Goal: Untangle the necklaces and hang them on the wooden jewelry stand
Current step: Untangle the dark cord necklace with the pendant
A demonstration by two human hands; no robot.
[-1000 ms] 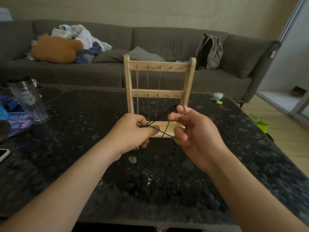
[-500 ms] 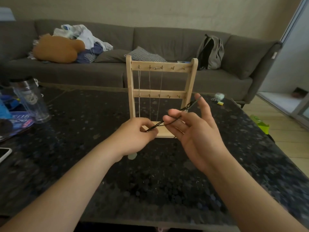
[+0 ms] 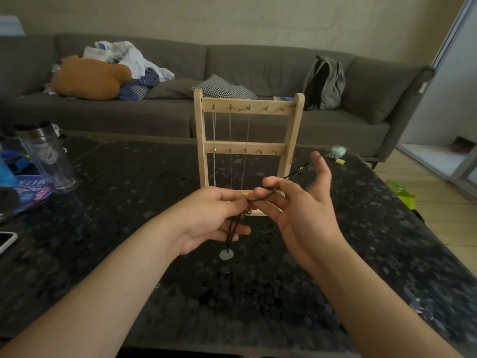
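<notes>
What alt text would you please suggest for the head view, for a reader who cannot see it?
A left hand and right hand pinch a black cord necklace with a round pale pendant over a dark speckled table, before a wooden jewelry stand holding thin silver chains.

home living room: grey sofa (image 3: 258, 63), cushions (image 3: 224, 87), dark coffee table (image 3: 129, 177).
</notes>
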